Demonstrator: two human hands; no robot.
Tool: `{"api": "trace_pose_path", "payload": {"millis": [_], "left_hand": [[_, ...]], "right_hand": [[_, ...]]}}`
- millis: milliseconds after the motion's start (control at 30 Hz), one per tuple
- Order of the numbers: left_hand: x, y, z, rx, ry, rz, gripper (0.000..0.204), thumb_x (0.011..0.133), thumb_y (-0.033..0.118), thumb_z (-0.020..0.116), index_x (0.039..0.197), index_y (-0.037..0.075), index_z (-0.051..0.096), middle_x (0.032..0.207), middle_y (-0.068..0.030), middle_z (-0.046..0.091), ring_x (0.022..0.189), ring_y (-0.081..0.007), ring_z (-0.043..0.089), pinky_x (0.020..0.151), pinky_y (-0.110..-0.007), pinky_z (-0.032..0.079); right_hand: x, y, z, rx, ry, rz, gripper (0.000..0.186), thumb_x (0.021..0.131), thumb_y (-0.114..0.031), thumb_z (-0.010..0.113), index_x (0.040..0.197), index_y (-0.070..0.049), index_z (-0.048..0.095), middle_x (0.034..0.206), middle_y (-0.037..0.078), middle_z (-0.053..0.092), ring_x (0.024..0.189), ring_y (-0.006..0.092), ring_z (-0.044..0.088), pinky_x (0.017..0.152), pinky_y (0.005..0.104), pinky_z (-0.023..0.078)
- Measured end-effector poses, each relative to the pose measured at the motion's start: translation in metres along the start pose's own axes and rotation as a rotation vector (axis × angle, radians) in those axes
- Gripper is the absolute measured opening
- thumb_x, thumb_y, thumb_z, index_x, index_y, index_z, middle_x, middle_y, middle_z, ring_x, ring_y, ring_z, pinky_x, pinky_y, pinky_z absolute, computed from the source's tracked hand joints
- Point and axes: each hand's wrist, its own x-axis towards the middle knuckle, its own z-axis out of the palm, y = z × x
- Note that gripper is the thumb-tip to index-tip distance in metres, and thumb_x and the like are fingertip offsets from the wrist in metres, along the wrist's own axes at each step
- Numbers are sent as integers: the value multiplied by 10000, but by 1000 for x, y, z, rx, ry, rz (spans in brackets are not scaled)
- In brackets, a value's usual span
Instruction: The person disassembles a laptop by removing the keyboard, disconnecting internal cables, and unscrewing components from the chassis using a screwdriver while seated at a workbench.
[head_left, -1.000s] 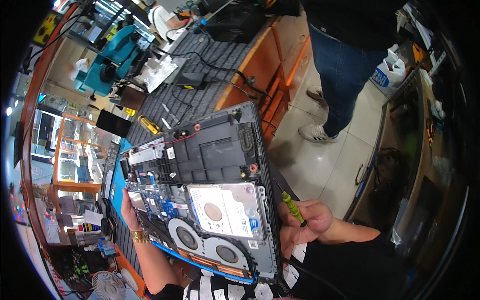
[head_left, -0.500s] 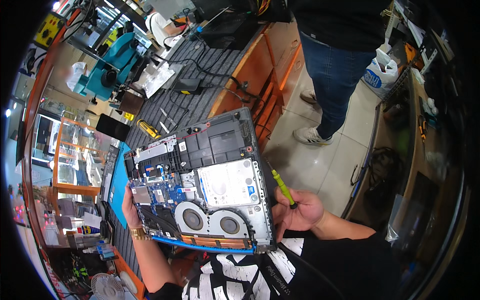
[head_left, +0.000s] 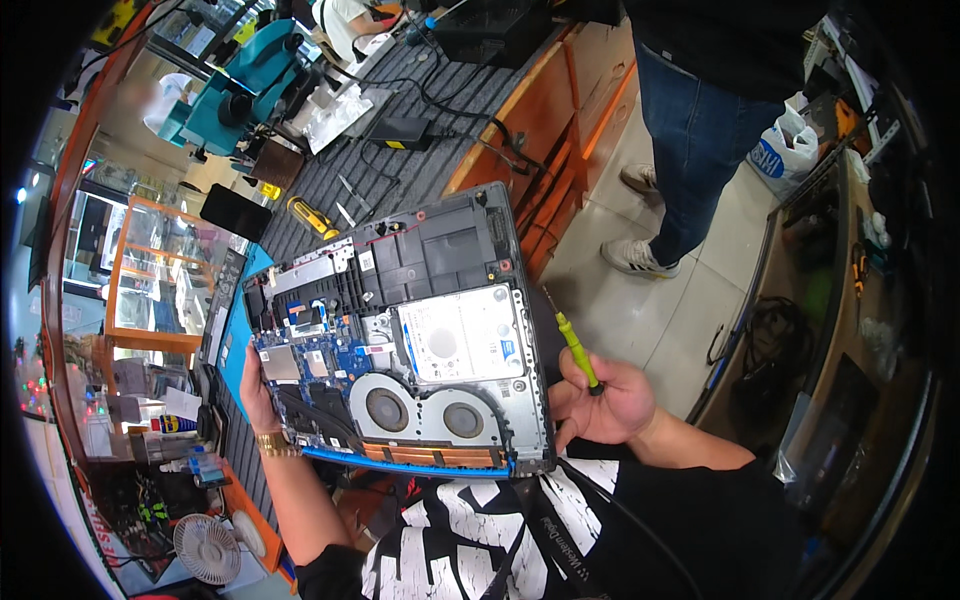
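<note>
A laptop base with its bottom cover off is held up in front of me, tilted, its inner parts facing me. A silver hard drive, a blue circuit board, two round fans and copper heat pipes show inside. My left hand grips the laptop's left edge, most of its fingers hidden underneath. My right hand is closed on a lime-green screwdriver, its thin shaft pointing up and away beside the laptop's right edge. Some right fingers reach toward that edge; whether they touch it is unclear.
Beyond the laptop, a ribbed grey bench top carries a yellow-handled screwdriver, tweezers, a black phone, a power adapter and a teal microscope. A person in jeans stands beside the bench.
The whole view has shifted, with bench items now higher and farther right. The laptop appears slightly higher in view. Both hands keep the same hold, and the green screwdriver stays in my right hand.
</note>
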Motion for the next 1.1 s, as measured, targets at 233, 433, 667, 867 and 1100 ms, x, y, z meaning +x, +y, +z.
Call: {"api": "trace_pose_path", "payload": {"millis": [233, 433, 667, 867, 1100], "left_hand": [[2, -2, 2, -47, -46, -25, 464, 1255, 278, 427, 1528, -40, 626, 1447, -122, 728, 1219, -199, 750, 1029, -360, 621], [3, -5, 1, -47, -5, -43, 456, 1252, 291, 434, 1486, -31, 655, 1390, -128, 757, 1184, -211, 767, 999, -367, 637], [2, -4, 6, -95, 17, -120, 445, 1246, 340, 439, 1457, 16, 658, 1372, -110, 763, 1191, -215, 757, 1027, -390, 609], [0, -8, -2, -118, -29, -74, 434, 1241, 344, 458, 1451, 31, 673, 1380, -108, 767, 1196, -212, 752, 1035, -373, 588], [-12, -4, -3, -204, 21, -138, 431, 1241, 325, 449, 1434, 18, 682, 1374, -121, 772, 1181, -231, 766, 1034, -393, 610]], "right_hand": [[2, -1, 0, -29, 18, -5, 375, 1225, -409, 388, 1159, -59, 507, 1578, 450, 515, 1504, 608, 504, 1114, 723, 567], [5, -3, 3, -82, 14, 7, 372, 1226, -404, 389, 1156, -61, 517, 1591, 455, 497, 1505, 599, 508, 1105, 710, 578], [8, -3, 4, -114, 29, 17, 395, 1229, -418, 377, 1161, -63, 536, 1603, 443, 495, 1507, 599, 508, 1099, 702, 585], [11, -5, 4, -115, 35, 4, 405, 1231, -427, 369, 1168, -66, 541, 1622, 427, 489, 1511, 597, 504, 1101, 706, 581], [17, -9, 4, -240, 83, -7, 408, 1226, -451, 369, 1169, -85, 539, 1643, 423, 473, 1513, 597, 503, 1085, 708, 578]]}}
